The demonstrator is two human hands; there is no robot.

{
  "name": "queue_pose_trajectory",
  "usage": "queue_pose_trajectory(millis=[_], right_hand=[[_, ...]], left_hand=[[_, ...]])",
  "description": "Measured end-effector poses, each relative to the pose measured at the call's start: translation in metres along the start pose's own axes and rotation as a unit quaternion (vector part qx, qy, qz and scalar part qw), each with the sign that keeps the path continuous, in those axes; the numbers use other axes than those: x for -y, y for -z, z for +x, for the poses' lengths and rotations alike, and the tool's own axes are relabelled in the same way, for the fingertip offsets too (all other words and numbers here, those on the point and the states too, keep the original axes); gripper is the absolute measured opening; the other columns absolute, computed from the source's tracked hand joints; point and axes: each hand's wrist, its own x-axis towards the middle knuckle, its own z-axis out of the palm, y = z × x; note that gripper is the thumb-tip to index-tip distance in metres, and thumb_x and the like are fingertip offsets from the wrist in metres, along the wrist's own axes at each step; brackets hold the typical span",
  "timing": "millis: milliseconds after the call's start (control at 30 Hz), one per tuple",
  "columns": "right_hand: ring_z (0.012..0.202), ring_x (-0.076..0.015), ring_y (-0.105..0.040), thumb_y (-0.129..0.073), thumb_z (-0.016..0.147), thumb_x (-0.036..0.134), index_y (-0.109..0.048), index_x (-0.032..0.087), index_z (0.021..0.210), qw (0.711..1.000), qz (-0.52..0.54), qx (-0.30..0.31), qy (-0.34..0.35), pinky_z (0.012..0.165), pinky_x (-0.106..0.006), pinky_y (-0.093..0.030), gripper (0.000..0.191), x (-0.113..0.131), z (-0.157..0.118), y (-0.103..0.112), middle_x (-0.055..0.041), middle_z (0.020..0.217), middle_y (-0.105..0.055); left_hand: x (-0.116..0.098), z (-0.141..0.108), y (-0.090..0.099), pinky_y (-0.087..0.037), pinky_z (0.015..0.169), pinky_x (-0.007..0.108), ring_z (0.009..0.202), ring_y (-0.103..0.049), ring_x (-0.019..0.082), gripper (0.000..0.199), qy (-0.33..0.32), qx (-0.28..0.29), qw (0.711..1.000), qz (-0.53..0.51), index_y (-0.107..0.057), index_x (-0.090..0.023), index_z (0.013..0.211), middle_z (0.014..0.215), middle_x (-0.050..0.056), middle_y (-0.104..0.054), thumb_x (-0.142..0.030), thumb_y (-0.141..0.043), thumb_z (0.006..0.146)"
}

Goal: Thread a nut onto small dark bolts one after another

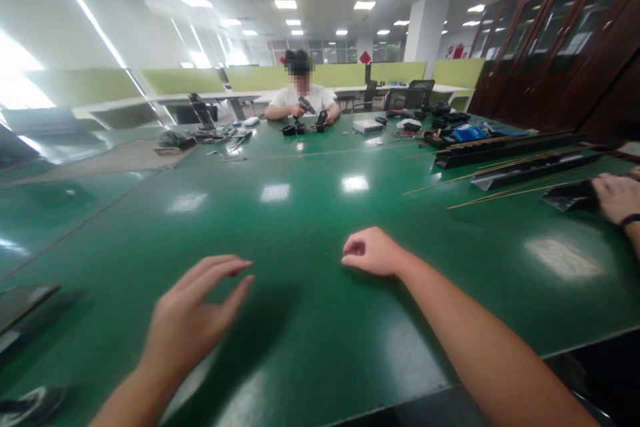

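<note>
My left hand (pixel 200 310) hovers over the green tabletop (pixel 280 233), its thumb and fingers apart with nothing between them. To its right, my right hand (pixel 373 252) rests low at the surface with the fingers curled in. Something small and dark shows in the curl of those fingers, too small to name. A shadow falls on the table below my left hand.
Across the table a person (pixel 303 97) holds a power drill (pixel 307 105). Another person's hand (pixel 617 197) rests on black metal channels (pixel 535 170) at right, among thin rods. Tools and a blue item (pixel 470 133) lie behind. A round object (pixel 37 407) sits lower left.
</note>
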Motion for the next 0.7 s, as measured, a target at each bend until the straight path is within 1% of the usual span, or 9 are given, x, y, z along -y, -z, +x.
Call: queue_pose_trajectory(millis=[100, 167, 233, 267, 333, 433, 533, 633, 700], right_hand=[[0.064, -0.0133, -0.063, -0.072, 0.075, 0.032, -0.075, 0.016, 0.084, 1.0, 0.008, 0.002, 0.003, 0.061, -0.023, -0.046, 0.018, -0.001, 0.0, 0.0, -0.003, 0.075, -0.073], [0.064, -0.0134, -0.062, -0.072, 0.076, 0.033, -0.075, 0.016, 0.085, 1.0, 0.029, 0.008, 0.006, 0.061, -0.023, -0.046, 0.019, -0.003, 0.0, 0.0, -0.0031, 0.076, -0.073], [0.064, -0.0133, -0.061, -0.071, 0.076, 0.031, -0.074, 0.014, 0.082, 0.998, 0.058, 0.015, 0.008, 0.06, -0.022, -0.044, 0.018, -0.005, 0.001, 0.001, -0.0022, 0.074, -0.072], [0.064, -0.0131, -0.06, -0.07, 0.076, 0.03, -0.073, 0.013, 0.079, 0.997, 0.069, 0.02, 0.009, 0.058, -0.021, -0.043, 0.017, -0.007, 0.001, 0.001, -0.0013, 0.071, -0.071], [0.062, -0.0125, -0.058, -0.069, 0.075, 0.026, -0.071, 0.012, 0.071, 0.996, 0.085, 0.032, 0.012, 0.056, -0.02, -0.04, 0.014, -0.01, 0.002, 0.003, 0.0008, 0.065, -0.067], [0.06, -0.0114, -0.055, -0.068, 0.074, 0.023, -0.069, 0.011, 0.067, 0.994, 0.098, 0.044, 0.01, 0.055, -0.02, -0.038, 0.014, -0.014, 0.004, 0.004, 0.0026, 0.062, -0.063], [0.061, -0.012, -0.057, -0.07, 0.075, 0.029, -0.072, 0.011, 0.074, 0.992, 0.113, 0.049, -0.003, 0.057, -0.021, -0.041, 0.018, -0.014, 0.004, 0.005, 0.0014, 0.065, -0.066], [0.067, -0.0145, -0.063, -0.074, 0.074, 0.036, -0.076, 0.013, 0.085, 0.99, 0.121, 0.064, -0.018, 0.063, -0.023, -0.047, 0.025, -0.01, 0.002, 0.006, -0.0022, 0.075, -0.072], [0.071, -0.0161, -0.066, -0.075, 0.073, 0.037, -0.077, 0.015, 0.088, 0.991, 0.115, 0.071, -0.023, 0.066, -0.024, -0.049, 0.026, -0.007, 0.001, 0.008, -0.0038, 0.08, -0.074]], left_hand=[[-0.02, 0.019, -0.054, -0.054, 0.086, 0.033, 0.097, -0.065, 0.02, 0.026, -0.087, 0.141, 0.985, -0.043, -0.064, -0.027, 0.112, 0.11, 0.004, -0.066, -0.026, -0.057, 0.087], [-0.036, 0.03, -0.084, -0.053, 0.085, 0.033, 0.098, -0.064, 0.021, 0.032, -0.136, 0.203, 0.969, -0.036, -0.062, -0.025, 0.117, 0.114, 0.007, -0.064, -0.019, -0.055, 0.087], [-0.049, 0.04, -0.107, -0.052, 0.083, 0.034, 0.099, -0.063, 0.022, 0.038, -0.181, 0.242, 0.953, -0.023, -0.059, -0.024, 0.121, 0.118, 0.009, -0.062, -0.016, -0.056, 0.084], [-0.054, 0.044, -0.116, -0.052, 0.083, 0.034, 0.1, -0.062, 0.023, 0.039, -0.198, 0.251, 0.947, -0.02, -0.058, -0.022, 0.122, 0.119, 0.009, -0.062, -0.015, -0.057, 0.084], [-0.061, 0.05, -0.129, -0.051, 0.08, 0.033, 0.097, -0.062, 0.023, 0.033, -0.215, 0.253, 0.943, -0.017, -0.059, -0.02, 0.116, 0.114, 0.009, -0.062, -0.014, -0.055, 0.084], [-0.064, 0.055, -0.138, -0.049, 0.075, 0.032, 0.086, -0.061, 0.02, 0.018, -0.215, 0.241, 0.946, -0.014, -0.062, -0.018, 0.101, 0.098, 0.008, -0.063, -0.013, -0.051, 0.087], [-0.06, 0.056, -0.136, -0.049, 0.074, 0.029, 0.081, -0.06, 0.019, 0.015, -0.185, 0.242, 0.952, -0.034, -0.064, -0.017, 0.092, 0.088, 0.007, -0.062, -0.013, -0.05, 0.088], [-0.045, 0.054, -0.118, -0.052, 0.078, 0.03, 0.085, -0.062, 0.019, 0.021, -0.115, 0.225, 0.966, -0.06, -0.066, -0.019, 0.103, 0.096, 0.007, -0.064, -0.018, -0.051, 0.089], [-0.028, 0.05, -0.095, -0.054, 0.082, 0.032, 0.089, -0.064, 0.019, 0.024, -0.065, 0.187, 0.978, -0.061, -0.067, -0.023, 0.11, 0.102, 0.006, -0.065, -0.026, -0.054, 0.09]])
